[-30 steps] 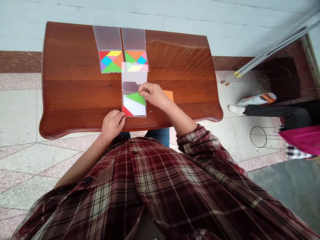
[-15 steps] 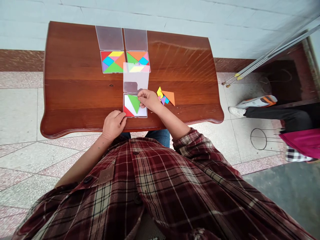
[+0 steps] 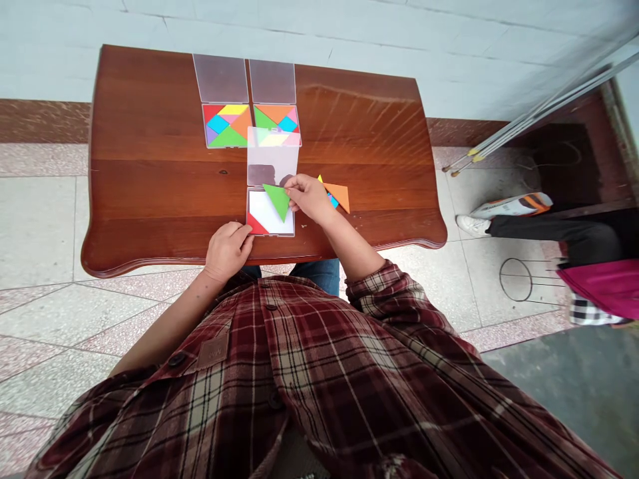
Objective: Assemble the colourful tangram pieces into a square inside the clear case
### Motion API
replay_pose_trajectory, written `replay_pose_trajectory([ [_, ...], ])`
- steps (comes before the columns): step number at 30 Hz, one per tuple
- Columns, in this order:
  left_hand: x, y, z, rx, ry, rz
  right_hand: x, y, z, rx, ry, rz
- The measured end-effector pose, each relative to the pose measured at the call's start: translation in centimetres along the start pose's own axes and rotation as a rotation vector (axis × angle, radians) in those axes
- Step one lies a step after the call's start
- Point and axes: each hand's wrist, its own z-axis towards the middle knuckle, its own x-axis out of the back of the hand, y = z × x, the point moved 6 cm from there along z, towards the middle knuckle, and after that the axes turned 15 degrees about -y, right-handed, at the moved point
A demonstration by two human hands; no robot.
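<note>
My right hand (image 3: 305, 197) pinches a green triangle tangram piece (image 3: 277, 200) by its right side, over the upper right of an open tangram case (image 3: 287, 233). A red triangle (image 3: 256, 226) lies in the case's lower left corner, and the rest of its white floor is bare. My left hand (image 3: 228, 249) is closed at that same corner, its fingertips holding the case's edge. The case's clear lid (image 3: 272, 158) is folded back. To the right lie an orange triangle (image 3: 340, 195) and a blue piece (image 3: 332, 200), with other loose pieces partly hidden behind my right hand.
Two filled tangram cases with raised clear lids, one at left (image 3: 227, 136) and one at right (image 3: 269, 114), sit farther back on the wooden table (image 3: 160, 193). The near lid overlaps the right one. Another person's leg (image 3: 539, 227) shows at right, near crutches (image 3: 494, 142).
My right hand has shifted slightly up and right with the green triangle, away from the red piece, and now covers more of the loose pieces. My left hand stays put.
</note>
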Motion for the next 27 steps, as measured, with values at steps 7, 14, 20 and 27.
replay_pose_trajectory([
  [7, -0.1, -0.2, -0.1, -0.011, 0.033, 0.022, 1.0, 1.0, 0.7, -0.008, -0.031, -0.077],
  [14, -0.1, -0.3, 0.0, 0.008, 0.007, -0.022, 1.0, 1.0, 1.6, 0.078, 0.096, -0.536],
  [20, 0.0, -0.2, -0.1, -0.006, 0.030, 0.003, 1.6, 0.0, 0.7, 0.069, 0.148, -0.747],
  [27, 0.0, -0.2, -0.1, 0.002, 0.005, -0.028, -1.0, -0.1, -0.8, 0.030, 0.029, -0.856],
])
